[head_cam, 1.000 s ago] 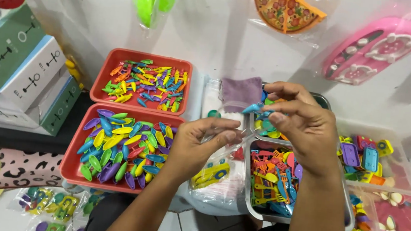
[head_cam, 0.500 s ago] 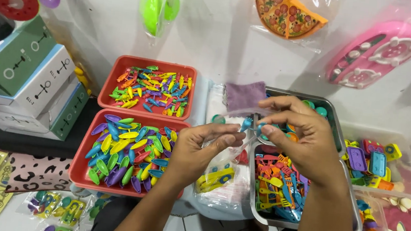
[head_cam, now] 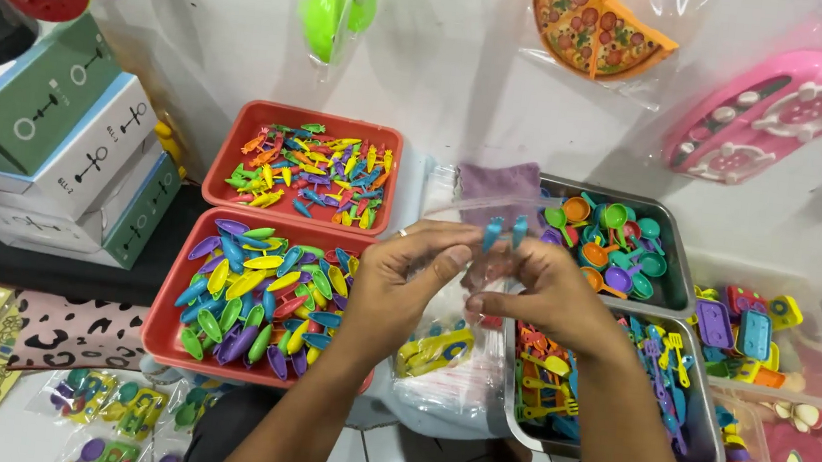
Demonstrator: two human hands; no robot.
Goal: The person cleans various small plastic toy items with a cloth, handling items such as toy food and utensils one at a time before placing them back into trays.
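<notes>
Pinching small blue toy pieces (head_cam: 504,234), both hands (head_cam: 470,292) meet, fingers curled.

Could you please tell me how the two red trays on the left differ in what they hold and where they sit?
The far red tray holds small, thin pieces, loosely scattered; the near red tray holds larger, leaf-shaped pieces, packed closely. The far tray sits by the wall, clear of the hands; the near tray lies beside the left hand. Both are red, rectangular and filled with pieces of many colours.

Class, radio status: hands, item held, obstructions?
Left hand and right hand together pinching clear bag with small blue pieces. Above red tray and metal tray. Nothing obstructing.
</notes>
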